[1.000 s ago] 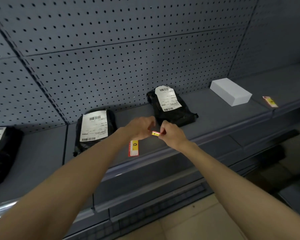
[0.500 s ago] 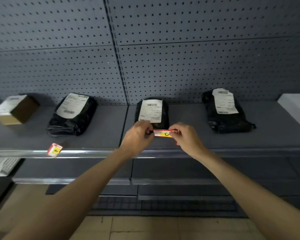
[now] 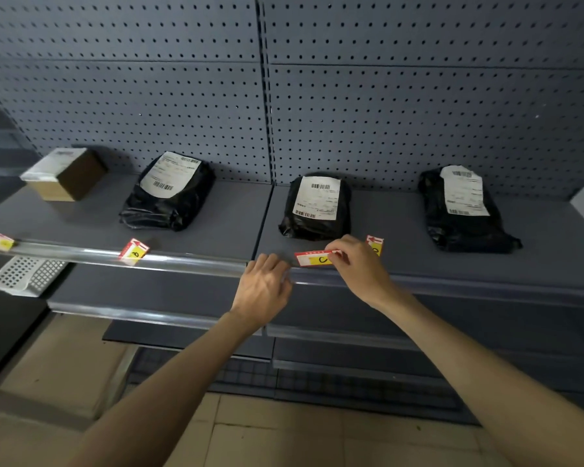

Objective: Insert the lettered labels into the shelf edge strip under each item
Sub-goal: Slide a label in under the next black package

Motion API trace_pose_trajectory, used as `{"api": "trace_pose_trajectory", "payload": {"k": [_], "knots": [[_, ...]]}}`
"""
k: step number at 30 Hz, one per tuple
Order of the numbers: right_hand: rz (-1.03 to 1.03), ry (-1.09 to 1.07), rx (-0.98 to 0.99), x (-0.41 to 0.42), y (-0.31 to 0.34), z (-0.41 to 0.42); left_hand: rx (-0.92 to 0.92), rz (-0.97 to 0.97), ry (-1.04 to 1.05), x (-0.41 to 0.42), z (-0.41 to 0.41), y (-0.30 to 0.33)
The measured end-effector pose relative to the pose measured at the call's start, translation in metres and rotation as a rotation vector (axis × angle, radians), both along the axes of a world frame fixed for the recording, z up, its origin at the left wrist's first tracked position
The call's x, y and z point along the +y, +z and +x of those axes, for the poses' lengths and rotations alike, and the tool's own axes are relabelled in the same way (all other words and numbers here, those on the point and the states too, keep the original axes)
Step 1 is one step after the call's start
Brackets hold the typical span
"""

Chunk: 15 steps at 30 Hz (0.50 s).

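Right hand [image 3: 358, 264] pinches the C label [image 3: 314, 258] just before the middle parcel [image 3: 316, 207]; left hand [image 3: 263, 288], loosely curled and empty, touches the strip [image 3: 182, 262] beside it.

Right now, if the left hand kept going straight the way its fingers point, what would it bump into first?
Probably the C label, whose other end the right hand holds. The left hand points up and right along the shelf edge strip, fingertips just short of the label's near end. Depth is hard to judge.

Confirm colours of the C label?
Red and white with a yellow patch, black C; head view.
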State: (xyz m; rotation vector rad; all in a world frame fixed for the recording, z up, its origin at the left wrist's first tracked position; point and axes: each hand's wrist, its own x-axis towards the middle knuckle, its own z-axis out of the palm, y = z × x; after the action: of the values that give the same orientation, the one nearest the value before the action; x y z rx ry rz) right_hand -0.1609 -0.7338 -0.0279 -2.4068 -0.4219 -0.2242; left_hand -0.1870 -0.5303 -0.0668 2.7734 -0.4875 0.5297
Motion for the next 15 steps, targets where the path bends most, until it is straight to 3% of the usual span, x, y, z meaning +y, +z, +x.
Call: {"api": "trace_pose_trajectory", "payload": {"k": [15], "knots": [[-0.100,0.009,-0.002,0.005,-0.011,0.000,0.076,0.101,0.022,-0.003,0.000,-0.010]]}}
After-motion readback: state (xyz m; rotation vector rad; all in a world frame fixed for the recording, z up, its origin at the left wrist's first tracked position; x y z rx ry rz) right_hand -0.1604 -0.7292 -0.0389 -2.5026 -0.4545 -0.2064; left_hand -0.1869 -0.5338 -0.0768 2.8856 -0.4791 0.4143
